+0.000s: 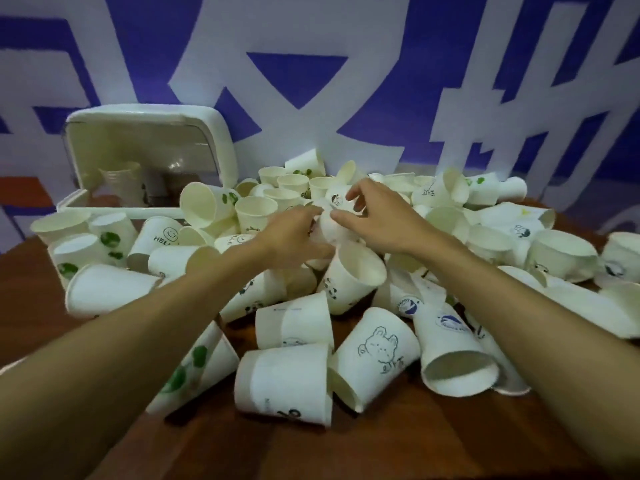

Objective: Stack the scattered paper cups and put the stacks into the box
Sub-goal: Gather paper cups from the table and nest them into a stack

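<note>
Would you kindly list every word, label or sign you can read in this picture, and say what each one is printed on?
"HELL", cut off by a neighbouring cup: under a smiley face on the smiley cup lying left of the hands.
Dark writing, too blurred to read: near the rim of the front cup.
Small lettering in blue round badges, too blurred: on the badge cup.
Huge white characters on the blue wall: cropped, not readable.

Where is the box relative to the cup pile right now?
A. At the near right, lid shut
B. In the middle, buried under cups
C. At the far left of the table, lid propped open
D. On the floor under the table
C: the white box sits at the far left behind the paper cups, its lid raised, while both hands work on a cup mid-pile.
</note>
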Action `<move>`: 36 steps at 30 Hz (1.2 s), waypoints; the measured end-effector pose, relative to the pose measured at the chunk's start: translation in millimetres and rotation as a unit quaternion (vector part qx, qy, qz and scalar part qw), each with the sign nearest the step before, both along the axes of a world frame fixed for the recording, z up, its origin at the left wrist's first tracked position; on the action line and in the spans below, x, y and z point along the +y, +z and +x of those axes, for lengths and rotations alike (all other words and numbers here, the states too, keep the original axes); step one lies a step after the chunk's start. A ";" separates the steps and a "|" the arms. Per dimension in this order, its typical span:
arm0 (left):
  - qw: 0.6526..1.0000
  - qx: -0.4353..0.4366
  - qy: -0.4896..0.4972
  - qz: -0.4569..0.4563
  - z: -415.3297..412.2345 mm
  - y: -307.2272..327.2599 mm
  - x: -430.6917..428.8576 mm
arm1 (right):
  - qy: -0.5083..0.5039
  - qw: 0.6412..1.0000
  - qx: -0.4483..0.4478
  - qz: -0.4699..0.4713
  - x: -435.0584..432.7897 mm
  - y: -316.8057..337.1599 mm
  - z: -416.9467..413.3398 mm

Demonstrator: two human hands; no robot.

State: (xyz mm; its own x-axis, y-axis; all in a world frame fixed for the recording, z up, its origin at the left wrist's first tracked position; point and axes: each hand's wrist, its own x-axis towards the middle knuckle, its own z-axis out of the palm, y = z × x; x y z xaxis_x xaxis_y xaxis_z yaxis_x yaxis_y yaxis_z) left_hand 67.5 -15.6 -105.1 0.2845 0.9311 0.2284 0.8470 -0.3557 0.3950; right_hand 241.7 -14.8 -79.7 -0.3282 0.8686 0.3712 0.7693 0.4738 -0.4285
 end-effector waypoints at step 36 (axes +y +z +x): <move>0.968 -0.244 0.052 0.033 -46.3 19.9 -118.9 | 0.095 0.975 0.197 0.023 -74.2 13.9 -24.0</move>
